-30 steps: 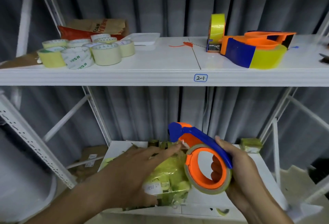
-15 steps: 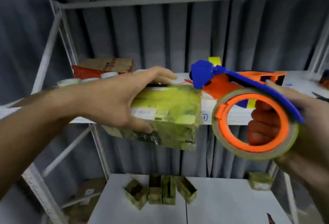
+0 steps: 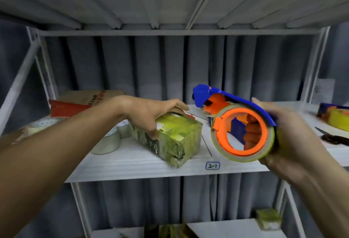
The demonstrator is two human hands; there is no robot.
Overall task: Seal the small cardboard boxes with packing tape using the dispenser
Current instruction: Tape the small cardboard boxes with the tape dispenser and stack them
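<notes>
**Box on shelf 2-1, dispenser held to its right**

Starting at the left of the frame, I note a brown and red paper package (image 3: 83, 101) lying flat at the back of the white shelf (image 3: 132, 164). In front of it sit rolls of clear tape (image 3: 107, 141), partly hidden behind the forearm.

Left of centre, the left hand (image 3: 149, 113) reaches in from the lower left and grips the small green cardboard box (image 3: 170, 139) from above, thumb down its near side and fingers over the far top edge. The box rests on the shelf, turned at an angle to the front edge, just left of the label (image 3: 212, 166) marked "2-1".

Right of centre, the right hand (image 3: 289, 139) holds the tape dispenser (image 3: 239, 130) in the air, apart from the box. Its fingers (image 3: 252, 130) curl through the orange core of the roll, and the blue head points toward the box.

At the far right, a second blue and yellow dispenser (image 3: 334, 115) lies on the shelf, with dark scissors (image 3: 332, 139) in front of it.

Along the bottom of the frame, the lower shelf (image 3: 226, 228) carries another green box (image 3: 268, 219) at right and more green boxes (image 3: 166, 231), blurred, at centre.
</notes>
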